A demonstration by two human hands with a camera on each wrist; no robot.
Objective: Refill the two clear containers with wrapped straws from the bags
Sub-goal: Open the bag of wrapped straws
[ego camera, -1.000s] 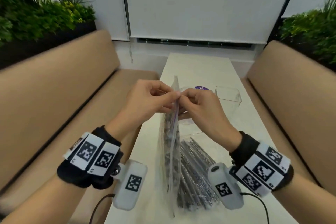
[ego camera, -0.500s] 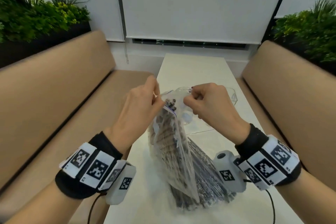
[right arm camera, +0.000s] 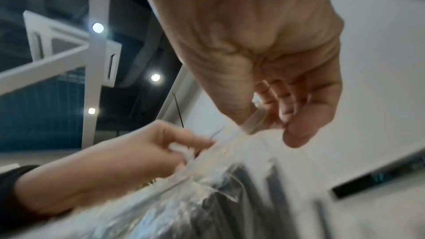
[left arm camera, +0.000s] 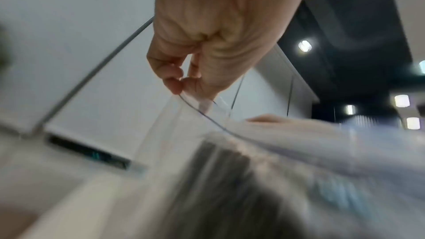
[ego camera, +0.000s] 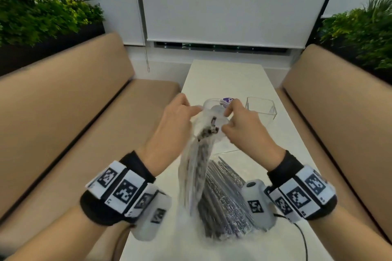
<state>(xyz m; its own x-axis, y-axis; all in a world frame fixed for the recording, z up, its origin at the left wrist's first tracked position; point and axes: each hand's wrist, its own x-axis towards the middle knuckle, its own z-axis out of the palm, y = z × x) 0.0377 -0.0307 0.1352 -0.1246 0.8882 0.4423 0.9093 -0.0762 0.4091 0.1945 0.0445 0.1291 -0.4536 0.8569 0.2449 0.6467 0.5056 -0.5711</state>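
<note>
A clear zip bag [ego camera: 196,167] full of dark wrapped straws stands upright on the white table [ego camera: 229,78]. My left hand [ego camera: 177,116] pinches the left lip of its mouth [left arm camera: 184,95]. My right hand [ego camera: 238,125] pinches the right lip [right arm camera: 253,121]. The mouth is pulled apart and straw ends [ego camera: 209,130] show inside. A second bag of straws [ego camera: 226,199] lies flat on the table behind the first. One round clear container [ego camera: 212,105] with a purple label sits just beyond my hands. A square clear container [ego camera: 262,109] stands to its right.
Tan padded benches [ego camera: 63,116] [ego camera: 339,101] run along both sides of the narrow table. Green plants [ego camera: 42,12] top the bench backs. A white roller blind [ego camera: 229,2] hangs at the table's far end. The right wrist camera's cable [ego camera: 303,239] trails over the near table edge.
The bag's zip top went from closed and pinched together to pulled wide apart, with my hands spreading to either side. The bag tilted and the straw ends came into sight.
</note>
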